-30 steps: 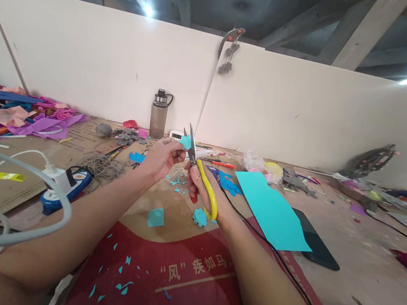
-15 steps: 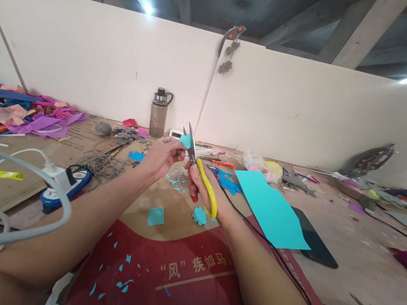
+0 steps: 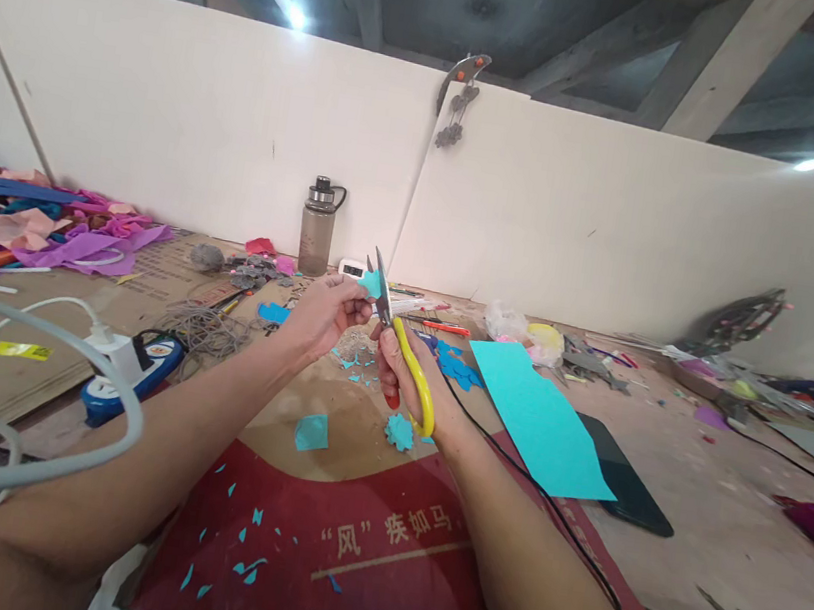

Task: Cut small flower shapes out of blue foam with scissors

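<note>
Between the fingertips of my left hand (image 3: pixel 334 313) is a small piece of turquoise paper (image 3: pixel 371 284). My right hand (image 3: pixel 395 364) grips scissors (image 3: pixel 416 375) with yellow and red handles; their blades are parted and point up and away, right at the paper's edge. Below my hands, a scalloped turquoise cutout (image 3: pixel 399 432) and a turquoise square (image 3: pixel 312 431) lie on the cardboard. Small turquoise offcuts (image 3: pixel 257 516) are scattered over its red printed part. A large turquoise sheet (image 3: pixel 542 420) lies to the right of my right forearm, over a dark flat panel (image 3: pixel 628 483).
A grey bottle (image 3: pixel 316 232) stands against the white partition (image 3: pixel 198 114). On the left are a blue power strip (image 3: pixel 131 377), white cables and a heap of coloured scraps (image 3: pixel 47 219). Blue cutouts (image 3: pixel 459 365) lie beyond my right hand. A black cable (image 3: pixel 513 466) runs past my right forearm.
Almost nothing differs. Both hands keep their places with the paper and scissors, and the blades stay parted; the view has shifted very slightly.
</note>
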